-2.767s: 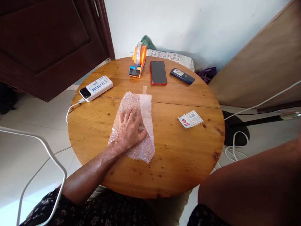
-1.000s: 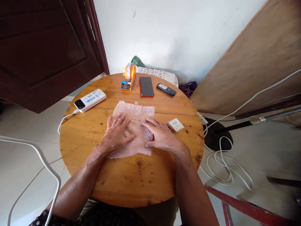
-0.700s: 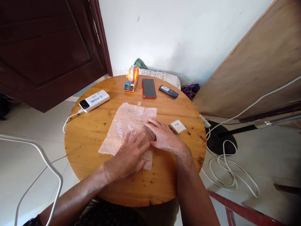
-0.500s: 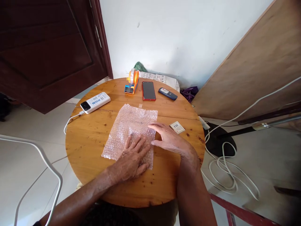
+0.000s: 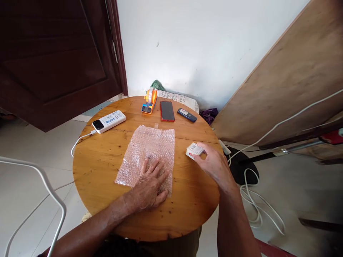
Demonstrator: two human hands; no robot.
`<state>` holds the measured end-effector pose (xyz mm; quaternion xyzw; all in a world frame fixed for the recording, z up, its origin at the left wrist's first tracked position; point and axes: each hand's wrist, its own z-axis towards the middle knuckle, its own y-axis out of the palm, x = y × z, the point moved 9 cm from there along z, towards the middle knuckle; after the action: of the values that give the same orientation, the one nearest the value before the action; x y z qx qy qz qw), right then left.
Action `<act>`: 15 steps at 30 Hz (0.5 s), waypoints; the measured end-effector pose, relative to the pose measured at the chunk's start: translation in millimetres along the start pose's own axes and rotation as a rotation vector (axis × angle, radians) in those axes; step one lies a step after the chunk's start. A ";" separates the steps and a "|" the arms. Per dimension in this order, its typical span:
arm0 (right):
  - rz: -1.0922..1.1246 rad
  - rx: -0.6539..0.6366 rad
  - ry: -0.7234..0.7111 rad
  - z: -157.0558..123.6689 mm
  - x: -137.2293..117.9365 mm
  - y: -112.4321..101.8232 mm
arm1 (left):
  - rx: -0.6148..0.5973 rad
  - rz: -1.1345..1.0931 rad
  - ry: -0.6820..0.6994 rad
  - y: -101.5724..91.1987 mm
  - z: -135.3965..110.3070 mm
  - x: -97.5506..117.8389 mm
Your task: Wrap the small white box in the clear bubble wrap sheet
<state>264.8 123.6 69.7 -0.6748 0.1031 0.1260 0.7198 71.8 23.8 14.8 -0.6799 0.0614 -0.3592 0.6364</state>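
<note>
A sheet of bubble wrap (image 5: 150, 150) lies flat in the middle of the round wooden table (image 5: 107, 157). My left hand (image 5: 150, 184) rests palm down on the sheet's near edge, fingers spread. My right hand (image 5: 211, 162) is at the table's right side, thumb and fingers pinched on a small white box (image 5: 195, 150) with a barcode label and a red mark.
At the table's far side stand an orange tape dispenser (image 5: 149, 101), a red-cased phone (image 5: 167, 111) and a small dark blue phone (image 5: 187, 115). A white power bank (image 5: 108, 121) with its cable lies at far left. White cables (image 5: 254, 210) coil on the floor at right.
My right hand left the bubble wrap, moved right and took hold of the small white box. My left hand stayed pressed on the sheet's near edge.
</note>
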 end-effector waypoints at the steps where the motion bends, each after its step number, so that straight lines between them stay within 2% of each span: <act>1: 0.087 0.052 -0.031 -2.3 -12.7 -5.9 | -0.001 -0.001 0.000 0.6 0.1 0.0; 4: 0.392 0.128 -0.213 -10.1 -66.8 -10.9 | 0.002 -0.004 0.002 2.5 0.6 -0.7; 6: 0.551 0.051 -0.393 -14.6 -106.0 3.8 | 0.012 -0.009 -0.001 3.0 1.5 -1.7; 8: 0.629 -0.054 -0.488 -15.7 -128.3 27.6 | 0.027 -0.015 -0.001 2.0 2.5 -1.6; 10: 0.642 -0.138 -0.465 -11.5 -128.8 53.1 | 0.046 -0.022 0.010 -1.8 2.9 1.4; 12: 0.676 -0.202 -0.414 -6.8 -117.9 72.3 | 0.060 -0.033 0.025 -8.9 1.9 7.1; 15: 0.779 -0.286 -0.389 -5.4 -103.8 86.4 | 0.052 -0.084 0.065 -23.1 -3.3 17.2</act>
<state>139.0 118.7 20.7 -0.6423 0.1934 0.5245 0.5243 73.9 16.1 42.7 -0.6530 0.0441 -0.4088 0.6360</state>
